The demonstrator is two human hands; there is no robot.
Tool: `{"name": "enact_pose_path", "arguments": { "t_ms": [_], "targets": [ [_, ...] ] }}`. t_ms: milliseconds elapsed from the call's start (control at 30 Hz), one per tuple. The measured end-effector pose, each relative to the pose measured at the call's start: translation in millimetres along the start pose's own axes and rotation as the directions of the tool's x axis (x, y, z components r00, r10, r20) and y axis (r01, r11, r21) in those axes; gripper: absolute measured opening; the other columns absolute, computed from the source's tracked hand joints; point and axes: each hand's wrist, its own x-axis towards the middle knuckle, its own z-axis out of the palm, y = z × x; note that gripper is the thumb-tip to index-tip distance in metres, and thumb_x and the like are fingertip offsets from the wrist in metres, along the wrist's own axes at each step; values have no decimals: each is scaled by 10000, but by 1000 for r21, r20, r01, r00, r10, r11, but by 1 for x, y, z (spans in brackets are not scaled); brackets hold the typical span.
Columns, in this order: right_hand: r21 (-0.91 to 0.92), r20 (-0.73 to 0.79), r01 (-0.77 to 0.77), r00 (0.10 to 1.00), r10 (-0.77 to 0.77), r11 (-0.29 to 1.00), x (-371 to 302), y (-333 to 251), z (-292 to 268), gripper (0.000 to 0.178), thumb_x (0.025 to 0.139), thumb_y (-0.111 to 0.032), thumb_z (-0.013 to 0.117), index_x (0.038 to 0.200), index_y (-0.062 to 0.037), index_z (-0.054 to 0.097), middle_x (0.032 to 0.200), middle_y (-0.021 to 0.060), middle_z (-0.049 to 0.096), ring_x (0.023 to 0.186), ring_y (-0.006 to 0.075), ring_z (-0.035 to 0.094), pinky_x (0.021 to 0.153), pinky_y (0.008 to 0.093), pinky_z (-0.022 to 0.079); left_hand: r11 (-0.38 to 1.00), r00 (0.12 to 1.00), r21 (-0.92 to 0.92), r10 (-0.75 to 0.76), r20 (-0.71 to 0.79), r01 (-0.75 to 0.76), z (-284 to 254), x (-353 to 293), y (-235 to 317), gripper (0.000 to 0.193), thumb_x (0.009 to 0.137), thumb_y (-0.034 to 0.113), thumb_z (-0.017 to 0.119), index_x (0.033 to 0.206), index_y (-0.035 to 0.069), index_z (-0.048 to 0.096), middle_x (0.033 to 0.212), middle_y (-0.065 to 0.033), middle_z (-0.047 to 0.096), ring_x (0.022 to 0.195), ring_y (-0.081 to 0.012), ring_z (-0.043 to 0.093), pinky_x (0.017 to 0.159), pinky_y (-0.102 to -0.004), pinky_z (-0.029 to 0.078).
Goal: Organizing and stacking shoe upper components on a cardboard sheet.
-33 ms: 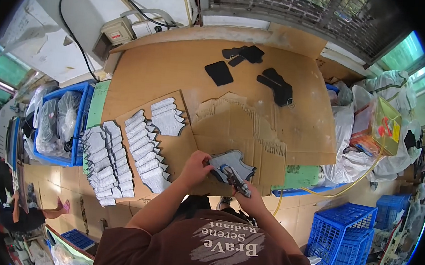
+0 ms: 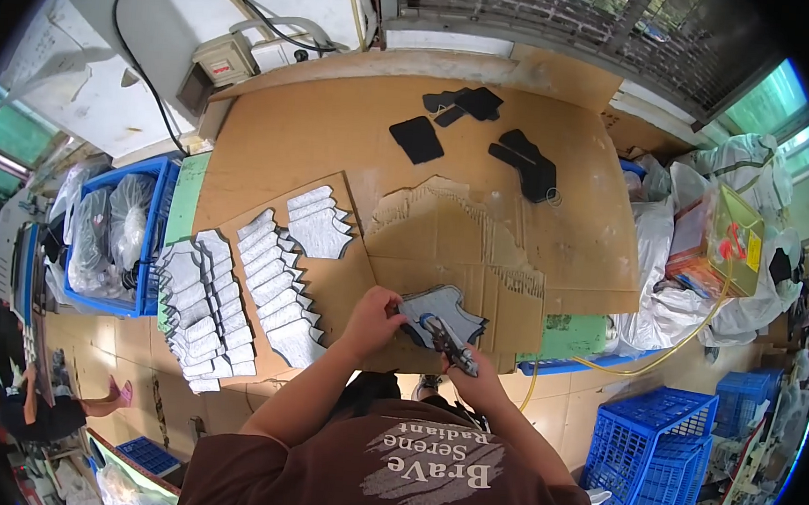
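In front of you a light gray piece [image 2: 462,305] with dark edges lies on the cardboard [image 2: 414,244], its outline irregular, its right end jagged. Your left hand [image 2: 379,318] is at its left edge; whether the fingers grip it, you cannot tell from here. Your right hand [image 2: 473,377] holds a metallic hand tool [image 2: 450,342], slanted across the piece, its blue-marked end pointing up and left.
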Motion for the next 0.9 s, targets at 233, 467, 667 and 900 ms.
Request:
{"name": "enact_pose_path", "arguments": {
  "t_ms": [233,467,667,900],
  "targets": [
    [73,-48,-37,998,41,997,-5,-3,-10,173,778,-31,508,948,-17,529,779,19,545,726,98,502,671,239,413,1000,1000,11,-10,-19,11,-1,-1,10,269,624,24,697,835,6,531,812,-100,486,668,-207,522,622,-301,447],
    [69,-183,-40,982,52,997,-9,-12,-21,134,775,-26,513,906,-7,538,779,21,551,733,98,508,689,241,418,1000,999,3,8,-50,-8,1,-2,11,266,623,17,694,830,10,527,813,-99,488,667,-207,520,623,-304,446],
    [-46,-109,-11,994,6,999,-11,-3,-17,143,773,-52,531,910,-13,542,755,34,547,689,100,494,640,252,415,1000,999,16,-23,-41,24,0,-1,13,239,644,10,669,848,5,544,808,-117,534,695,-228,545,635,-312,458],
    [-28,-5,55,998,-55,998,-5,2,0,151,740,-38,527,890,-22,528,738,49,541,680,123,501,628,265,415,999,998,-23,-26,-65,25,-1,0,7,166,696,6,611,859,4,574,808,-138,574,734,-240,578,657,-311,470]
  ]
}}
